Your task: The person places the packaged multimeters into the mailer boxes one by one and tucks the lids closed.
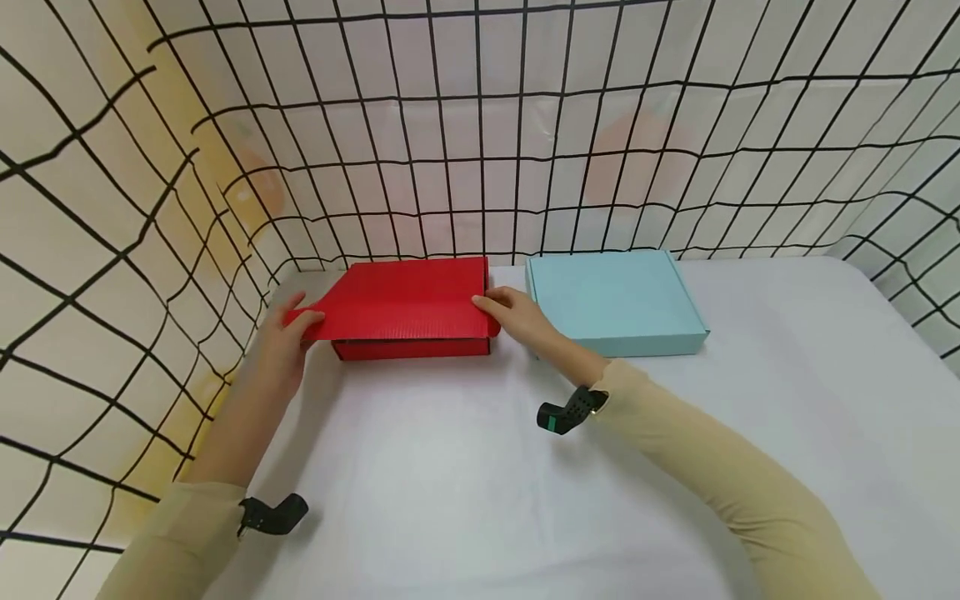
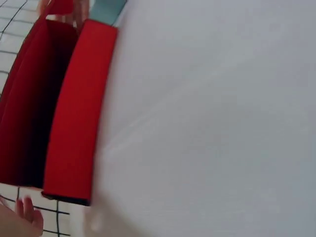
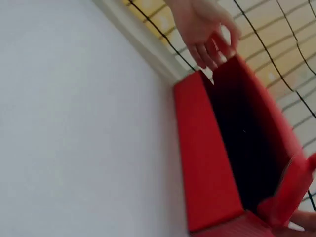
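Observation:
A red cardboard box (image 1: 412, 348) lies at the back left of the white table with its lid (image 1: 405, 300) partly raised. My left hand (image 1: 288, 337) pinches the lid's front left corner, thumb on top. At the front right corner, my right hand (image 1: 517, 315) holds the lid by its side flap, thumb on top. In the right wrist view the gap under the lid shows the box's dark interior (image 3: 247, 143); its contents are hidden in shadow. A closed light blue box (image 1: 611, 300) sits just right of the red one, beside my right hand.
Black wire grid panels (image 1: 480, 125) stand along the back and the left of the table, close behind both boxes. The white tablecloth (image 1: 450, 467) stretches in front of them. Each wrist wears a black strapped camera (image 1: 273, 514).

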Demonstrator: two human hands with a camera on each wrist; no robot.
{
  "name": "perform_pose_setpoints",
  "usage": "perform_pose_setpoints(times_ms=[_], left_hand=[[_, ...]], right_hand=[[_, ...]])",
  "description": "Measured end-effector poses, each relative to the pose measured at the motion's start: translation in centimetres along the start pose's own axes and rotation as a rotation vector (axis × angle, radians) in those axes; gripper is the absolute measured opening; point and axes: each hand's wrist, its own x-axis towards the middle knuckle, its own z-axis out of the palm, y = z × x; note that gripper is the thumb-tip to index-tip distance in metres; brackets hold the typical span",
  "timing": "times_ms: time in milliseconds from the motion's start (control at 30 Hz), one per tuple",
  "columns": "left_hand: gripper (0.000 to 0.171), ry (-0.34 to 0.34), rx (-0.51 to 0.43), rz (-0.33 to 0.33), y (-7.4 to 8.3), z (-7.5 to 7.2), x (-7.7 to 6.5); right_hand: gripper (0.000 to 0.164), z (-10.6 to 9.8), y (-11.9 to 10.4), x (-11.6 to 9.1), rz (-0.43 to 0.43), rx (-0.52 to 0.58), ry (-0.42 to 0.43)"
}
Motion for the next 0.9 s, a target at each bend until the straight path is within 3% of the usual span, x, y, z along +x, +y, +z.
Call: perform_pose_setpoints(times_ms=[200,400,667,900], left_hand=[[0.062,0.113,0.12,-0.074,-1.8,0.4,0.0],[0.057,0.111,0.166,-0.071,-3.2,0.4,0.2],[0.055,0.138,0.215,-0.041,-4.0,0.5,0.4],[0.054,0.154,0.254,-0.056,-4.4,0.2,0.4]], right_hand=[[0.052,1.5,1.4,-0.6,-0.032,-0.019,0.022],[0.05,2.9,2.5,-0.8,-0.077,0.033,0.044],[0.055,3.5,2.8,-1.0,-0.052,0.081,0.052],[0.055,3.8,3.0,-1.0,-0.059,0.068,0.064]])
